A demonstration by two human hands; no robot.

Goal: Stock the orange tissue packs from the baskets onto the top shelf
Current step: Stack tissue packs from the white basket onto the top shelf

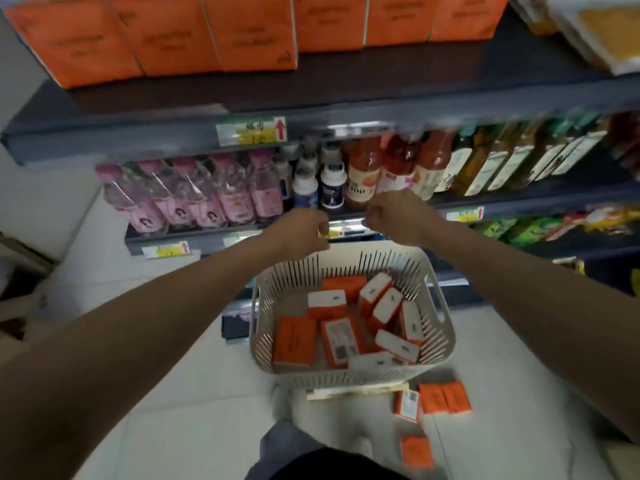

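A beige slatted basket [263,317] stands on the floor below me, holding several orange tissue packs [294,341]. More orange packs [445,397] lie loose on the floor beside its near right corner. A row of orange tissue packs [249,32] stands on the top shelf [381,77]. My left hand [298,230] and my right hand [398,216] hover above the basket's far rim, in front of the second shelf. Both have curled fingers and nothing visible in them.
The second shelf holds pink-capped water bottles [194,192], small white bottles [330,185], red drink bottles [363,171] and oil bottles [502,161]. Yellow packs [609,39] sit at the top shelf's right end. Green packets [519,230] fill a lower shelf. The floor is white tile.
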